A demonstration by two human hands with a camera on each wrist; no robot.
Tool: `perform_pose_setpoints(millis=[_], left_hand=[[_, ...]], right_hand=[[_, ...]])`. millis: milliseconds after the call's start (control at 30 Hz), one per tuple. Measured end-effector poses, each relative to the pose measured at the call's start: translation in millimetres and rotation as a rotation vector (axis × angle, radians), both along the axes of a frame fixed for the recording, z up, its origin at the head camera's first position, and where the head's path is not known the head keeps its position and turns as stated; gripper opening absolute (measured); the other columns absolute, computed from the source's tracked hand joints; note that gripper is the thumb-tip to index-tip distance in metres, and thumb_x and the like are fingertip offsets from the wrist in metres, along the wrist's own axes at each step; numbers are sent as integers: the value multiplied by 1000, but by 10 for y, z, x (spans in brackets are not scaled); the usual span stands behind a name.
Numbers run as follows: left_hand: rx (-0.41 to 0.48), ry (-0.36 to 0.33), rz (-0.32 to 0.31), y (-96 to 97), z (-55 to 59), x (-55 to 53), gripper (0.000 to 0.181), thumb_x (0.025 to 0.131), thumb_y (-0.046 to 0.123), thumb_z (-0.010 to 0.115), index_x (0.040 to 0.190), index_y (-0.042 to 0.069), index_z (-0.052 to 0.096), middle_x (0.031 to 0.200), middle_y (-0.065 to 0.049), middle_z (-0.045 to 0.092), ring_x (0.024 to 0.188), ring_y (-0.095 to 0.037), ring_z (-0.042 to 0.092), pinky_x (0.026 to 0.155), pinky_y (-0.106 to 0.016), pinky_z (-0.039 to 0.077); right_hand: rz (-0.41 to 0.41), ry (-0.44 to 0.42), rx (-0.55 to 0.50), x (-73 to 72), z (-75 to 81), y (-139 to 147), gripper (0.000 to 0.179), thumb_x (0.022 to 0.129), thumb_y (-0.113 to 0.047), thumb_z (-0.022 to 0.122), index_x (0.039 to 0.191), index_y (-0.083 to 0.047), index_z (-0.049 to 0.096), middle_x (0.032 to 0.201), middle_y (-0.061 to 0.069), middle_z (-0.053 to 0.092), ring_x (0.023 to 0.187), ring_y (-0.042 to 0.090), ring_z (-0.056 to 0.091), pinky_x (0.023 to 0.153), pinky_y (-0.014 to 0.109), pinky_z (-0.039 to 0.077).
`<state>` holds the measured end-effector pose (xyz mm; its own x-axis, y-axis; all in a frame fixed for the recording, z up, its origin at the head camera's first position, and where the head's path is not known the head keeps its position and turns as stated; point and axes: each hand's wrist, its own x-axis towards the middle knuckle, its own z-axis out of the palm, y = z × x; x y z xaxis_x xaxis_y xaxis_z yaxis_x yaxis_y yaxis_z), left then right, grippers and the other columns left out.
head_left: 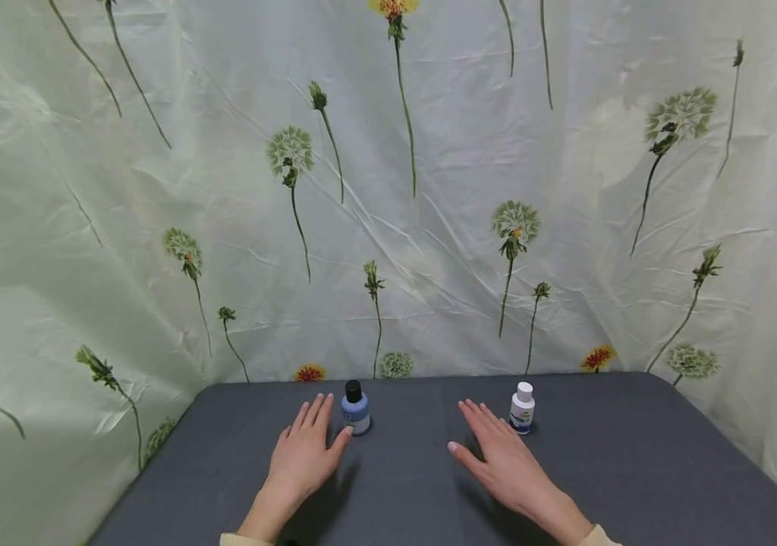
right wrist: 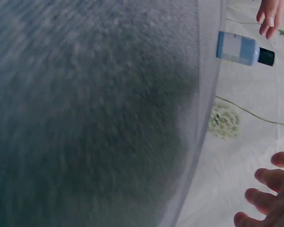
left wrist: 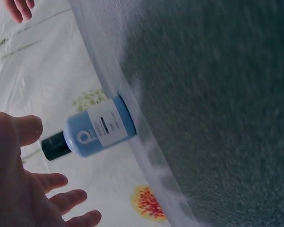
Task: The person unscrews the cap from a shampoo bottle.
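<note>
A blue bottle (head_left: 356,409) with a black cap stands upright on the dark table; its pale label shows in the left wrist view (left wrist: 105,124). Just left of it, my left hand (head_left: 303,457) hovers over the table with fingers extended and holds nothing. A small white bottle (head_left: 522,409) with a white cap stands upright farther right. My right hand (head_left: 501,459) is held above the table to the left of and nearer than that bottle, fingers straight, nothing in it. The right wrist view shows the blue bottle (right wrist: 239,48) but not the white one.
The dark grey table (head_left: 409,493) runs back to a pale curtain (head_left: 429,227) printed with dandelions and other flowers. The curtain also hangs along the left and right sides. Both bottles stand near the table's far edge.
</note>
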<state>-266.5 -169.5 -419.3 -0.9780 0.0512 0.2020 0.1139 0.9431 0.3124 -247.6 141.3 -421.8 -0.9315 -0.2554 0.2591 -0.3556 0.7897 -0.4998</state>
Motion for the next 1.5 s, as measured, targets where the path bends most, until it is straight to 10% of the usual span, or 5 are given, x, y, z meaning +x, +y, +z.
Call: perform_pose_setpoints(millis=[367, 1500], left_hand=[[134, 75, -36, -174, 3, -206, 69, 97, 43, 59, 150, 5, 38, 153, -20, 36, 142, -41, 28, 103, -65, 29], [598, 3, -356, -361, 100, -684, 47, 89, 22, 75, 133, 12, 60, 132, -4, 60, 127, -27, 51, 103, -53, 39]], right_hand=[[72, 92, -94, -235, -68, -203, 65, 96, -44, 62, 146, -5, 46, 152, 11, 41, 144, 31, 28, 112, 55, 23], [367, -281, -512, -761, -122, -735, 52, 98, -26, 62, 142, -2, 48, 144, 21, 47, 132, 38, 44, 105, 53, 37]])
